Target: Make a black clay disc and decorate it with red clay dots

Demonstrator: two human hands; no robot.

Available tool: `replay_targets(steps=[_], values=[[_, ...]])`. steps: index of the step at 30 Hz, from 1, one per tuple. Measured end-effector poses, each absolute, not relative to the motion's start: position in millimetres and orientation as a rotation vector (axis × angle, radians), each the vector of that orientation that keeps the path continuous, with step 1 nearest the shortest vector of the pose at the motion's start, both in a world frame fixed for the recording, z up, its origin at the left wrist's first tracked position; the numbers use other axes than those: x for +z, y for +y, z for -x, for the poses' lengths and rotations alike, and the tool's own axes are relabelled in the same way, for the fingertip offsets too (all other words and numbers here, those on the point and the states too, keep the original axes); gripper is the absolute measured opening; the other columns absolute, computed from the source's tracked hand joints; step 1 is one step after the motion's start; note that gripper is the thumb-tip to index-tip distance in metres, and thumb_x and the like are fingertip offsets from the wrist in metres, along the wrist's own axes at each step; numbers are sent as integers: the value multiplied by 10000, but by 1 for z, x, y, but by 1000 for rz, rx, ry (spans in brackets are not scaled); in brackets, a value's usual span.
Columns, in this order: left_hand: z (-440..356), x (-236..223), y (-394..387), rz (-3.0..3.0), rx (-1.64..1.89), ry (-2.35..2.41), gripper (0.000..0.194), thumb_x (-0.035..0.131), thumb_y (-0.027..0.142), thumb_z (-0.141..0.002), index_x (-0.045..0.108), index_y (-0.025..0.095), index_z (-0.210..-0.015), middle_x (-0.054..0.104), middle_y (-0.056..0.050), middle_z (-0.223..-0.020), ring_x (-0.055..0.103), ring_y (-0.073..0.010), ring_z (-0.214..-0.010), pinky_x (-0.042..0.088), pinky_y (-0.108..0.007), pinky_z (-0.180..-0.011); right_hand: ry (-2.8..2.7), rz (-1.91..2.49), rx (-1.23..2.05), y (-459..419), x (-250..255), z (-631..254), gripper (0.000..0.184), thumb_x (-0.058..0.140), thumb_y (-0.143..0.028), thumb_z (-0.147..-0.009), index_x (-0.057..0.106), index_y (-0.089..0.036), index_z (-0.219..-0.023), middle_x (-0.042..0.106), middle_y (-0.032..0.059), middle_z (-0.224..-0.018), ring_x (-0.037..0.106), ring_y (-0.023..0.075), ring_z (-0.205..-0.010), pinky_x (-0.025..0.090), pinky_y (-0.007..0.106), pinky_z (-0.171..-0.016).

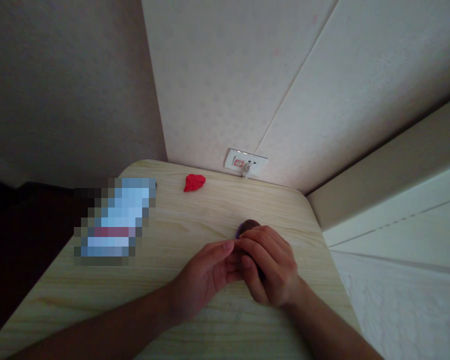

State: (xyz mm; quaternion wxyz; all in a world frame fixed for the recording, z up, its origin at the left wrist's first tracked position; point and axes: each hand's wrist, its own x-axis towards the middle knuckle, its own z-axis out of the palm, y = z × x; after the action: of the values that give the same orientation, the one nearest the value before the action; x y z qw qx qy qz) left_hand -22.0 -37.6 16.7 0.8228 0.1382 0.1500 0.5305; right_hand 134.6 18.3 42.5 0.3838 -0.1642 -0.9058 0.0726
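A room in a home was shown, and a bedroom was suggested. The wall (217, 85) was covered in pale, faintly patterned paper, as is commonly seen in dwellings. A household socket plate (229, 159) was fixed just above the back edge of a small table (165, 215), and a plug (245, 169) was fitted into it. The tabletop was finished in light wood grain, and its far corners were rounded. On the right, the table was flanked by a smooth pale panel (393, 170) and a white, quilted-looking surface (382, 305), by which a bed was hinted at.
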Motion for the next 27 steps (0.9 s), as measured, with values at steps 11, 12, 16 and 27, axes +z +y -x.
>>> replay_targets(steps=[11,12,16,27], values=[[24,19,-38,-243,1065,268,229,761,316,-855,740,88,-869,729,-89,-855,660,-175,-848,525,-304,-847,-2278,396,156,17,39,-137,347,553,-35,-817,660,-87,-1144,736,167,-978,681,266,-862,613,433,-746],[24,18,-37,-227,1064,273,226,759,319,-860,738,95,-882,729,-83,-864,657,-167,-839,524,-302,-847,-2278,385,150,18,39,-137,366,560,-40,-812,659,-84,-1162,741,170,-998,689,271,-883,616,435,-762],[23,17,-36,-319,1081,359,253,749,367,-885,737,132,-978,728,-59,-912,648,-144,-820,516,-273,-801,-2329,384,141,17,39,-135,530,611,-130,-815,578,-36,-1336,712,218,-1208,684,307,-1109,602,456,-922],[30,18,-25,-622,1204,870,316,841,236,-768,696,164,-1039,773,-62,-1003,691,-198,-908,517,-305,-827,-1938,617,423,23,34,-148,311,512,-276,-955,635,-178,-1223,674,125,-1029,664,273,-919,571,429,-735]])
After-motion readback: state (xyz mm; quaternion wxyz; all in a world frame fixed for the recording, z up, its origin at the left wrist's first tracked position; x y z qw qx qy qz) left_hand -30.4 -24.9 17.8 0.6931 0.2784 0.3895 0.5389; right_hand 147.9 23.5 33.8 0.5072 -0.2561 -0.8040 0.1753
